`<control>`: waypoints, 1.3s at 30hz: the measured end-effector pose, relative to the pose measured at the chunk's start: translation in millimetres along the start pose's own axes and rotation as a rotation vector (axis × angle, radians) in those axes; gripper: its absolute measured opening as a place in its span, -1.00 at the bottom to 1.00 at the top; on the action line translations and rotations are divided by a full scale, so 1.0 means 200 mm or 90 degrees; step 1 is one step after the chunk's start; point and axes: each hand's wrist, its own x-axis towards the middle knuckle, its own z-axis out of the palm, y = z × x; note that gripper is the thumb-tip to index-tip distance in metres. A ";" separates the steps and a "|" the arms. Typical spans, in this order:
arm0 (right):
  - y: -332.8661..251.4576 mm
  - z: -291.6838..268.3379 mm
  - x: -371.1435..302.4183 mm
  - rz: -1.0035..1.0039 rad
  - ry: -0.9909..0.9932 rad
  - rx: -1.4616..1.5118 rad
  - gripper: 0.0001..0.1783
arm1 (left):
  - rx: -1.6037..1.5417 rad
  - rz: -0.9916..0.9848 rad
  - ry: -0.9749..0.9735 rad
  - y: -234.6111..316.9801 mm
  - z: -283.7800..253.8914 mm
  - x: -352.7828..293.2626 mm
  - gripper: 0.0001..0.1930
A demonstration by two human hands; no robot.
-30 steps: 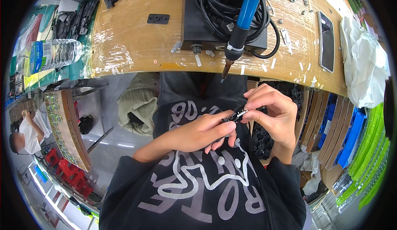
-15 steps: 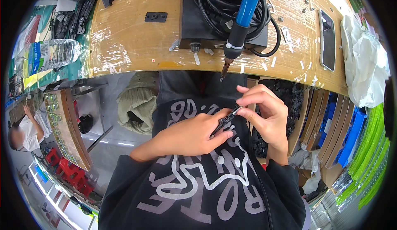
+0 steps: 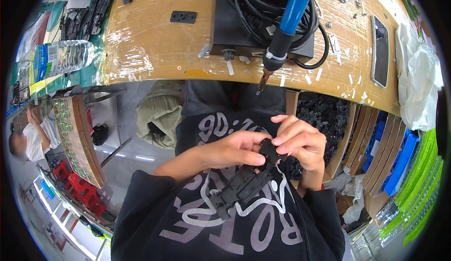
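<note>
Both hands hold a long black plastic part (image 3: 244, 186) in front of my chest, tilted with its lower end toward the left. My left hand (image 3: 237, 149) is closed on its upper end, the thumb lying along the near side. On the other side, the fingers of my right hand (image 3: 300, 143) pinch the same end at its tip. Whether the right fingertips also hold something small cannot be seen. Above the hands hangs a blue-handled soldering iron (image 3: 286, 31), its metal tip pointing down over the table edge.
On the wooden table (image 3: 150, 49) stand a black box with coiled cable (image 3: 225, 35), a flat black plate (image 3: 183, 17) and a phone (image 3: 379, 52). A plastic bottle (image 3: 70, 56) lies at left. Below the edge at right is a box of black parts (image 3: 324, 120). Another person (image 3: 35, 136) sits far left.
The black part has been turned, so its long body now shows below my hands. My left hand has shifted its grip to the upper end. The view has moved slightly.
</note>
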 end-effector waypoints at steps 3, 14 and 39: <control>0.06 0.02 0.00 0.018 0.046 -0.025 -0.88 | -0.011 0.058 0.036 0.00 0.00 0.00 -0.74; 0.13 0.13 -0.02 0.425 0.157 0.242 -0.59 | 0.260 0.313 0.404 0.01 -0.10 0.05 -0.82; 0.11 0.16 -0.02 0.356 0.225 0.252 -0.71 | 0.286 0.320 0.442 0.05 -0.05 0.06 -0.82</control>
